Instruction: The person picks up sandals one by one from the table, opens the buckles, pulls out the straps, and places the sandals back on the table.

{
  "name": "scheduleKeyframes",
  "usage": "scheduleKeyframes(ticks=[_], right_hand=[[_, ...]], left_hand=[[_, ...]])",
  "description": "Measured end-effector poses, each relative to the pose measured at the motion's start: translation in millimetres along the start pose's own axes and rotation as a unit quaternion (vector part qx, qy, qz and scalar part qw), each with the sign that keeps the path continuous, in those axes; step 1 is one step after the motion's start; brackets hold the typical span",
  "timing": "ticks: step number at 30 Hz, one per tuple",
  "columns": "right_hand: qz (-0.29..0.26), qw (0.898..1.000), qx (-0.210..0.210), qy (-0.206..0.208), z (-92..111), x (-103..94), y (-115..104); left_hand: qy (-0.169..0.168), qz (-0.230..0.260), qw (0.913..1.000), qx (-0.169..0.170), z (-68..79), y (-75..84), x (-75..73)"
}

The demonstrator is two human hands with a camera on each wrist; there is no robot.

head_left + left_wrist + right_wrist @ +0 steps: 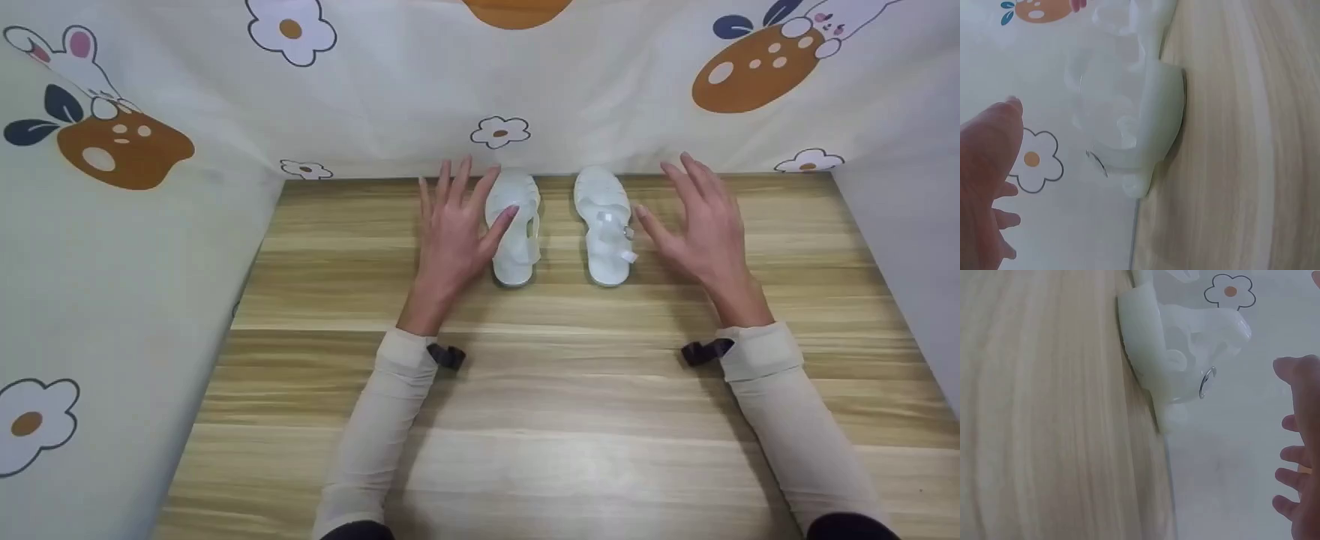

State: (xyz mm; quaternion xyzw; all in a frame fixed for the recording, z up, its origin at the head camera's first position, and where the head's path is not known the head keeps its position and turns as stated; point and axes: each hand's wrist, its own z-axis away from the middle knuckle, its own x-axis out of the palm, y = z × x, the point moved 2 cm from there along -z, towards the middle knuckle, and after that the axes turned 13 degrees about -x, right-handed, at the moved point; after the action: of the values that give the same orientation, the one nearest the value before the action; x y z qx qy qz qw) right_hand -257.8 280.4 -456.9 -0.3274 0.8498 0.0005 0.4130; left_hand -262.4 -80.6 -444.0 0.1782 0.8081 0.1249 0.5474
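Two pale, translucent jelly sandals stand side by side at the back of the wooden surface, toes against the fabric. My left hand [455, 236] is at the outer side of the left sandal [514, 266], fingers spread, its thumb overlapping that sandal in the head view. To the right of the right sandal [606, 266], my right hand [705, 232] is held with spread fingers and nothing in them. Its thumb points toward the sandal's strap and buckle. In the left wrist view the left sandal [1163, 112] shows heel-first, in the right wrist view the right sandal [1143, 332] likewise.
A cream fabric [390, 90] printed with flowers, rabbits and orange fruit rises behind the wood-grain surface [555, 420] and along its left and right sides. Small black devices [448, 356] sit at both cuffs of the light sleeves [375, 442].
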Motion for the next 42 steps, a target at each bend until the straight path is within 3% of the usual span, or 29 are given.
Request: scheduleKeyframes(ticks=[7,12,17,22,33,38,42], right_hand=[[-0.027,0.998,0.032,-0.036,6.0,4.3,-0.1],[-0.084,0.994,0.048,-0.049,9.2,10.3,-0.6],[-0.167,0.982,0.075,-0.055,10.4,17.0,-1.4],[-0.21,0.968,0.11,-0.079,11.8,21.4,-2.7],[-0.262,0.942,0.17,-0.125,18.7,27.7,2.0],[-0.292,0.927,0.195,-0.132,22.1,32.2,3.3],[-0.3,0.921,0.205,-0.143,24.7,35.4,5.6]], left_hand=[[0.004,0.042,0.9975,0.057,8.5,18.8,5.5],[-0.016,0.07,0.995,0.069,13.9,33.6,13.1],[-0.056,0.098,0.9914,0.066,16.6,51.8,22.4],[-0.091,0.122,0.9858,0.072,18.9,72.6,32.1],[-0.152,0.096,0.9786,0.1,25.3,116.1,53.5],[-0.214,0.088,0.9698,0.077,30.0,123.6,67.8],[-0.246,0.114,0.9614,0.048,32.6,124.3,76.9]])
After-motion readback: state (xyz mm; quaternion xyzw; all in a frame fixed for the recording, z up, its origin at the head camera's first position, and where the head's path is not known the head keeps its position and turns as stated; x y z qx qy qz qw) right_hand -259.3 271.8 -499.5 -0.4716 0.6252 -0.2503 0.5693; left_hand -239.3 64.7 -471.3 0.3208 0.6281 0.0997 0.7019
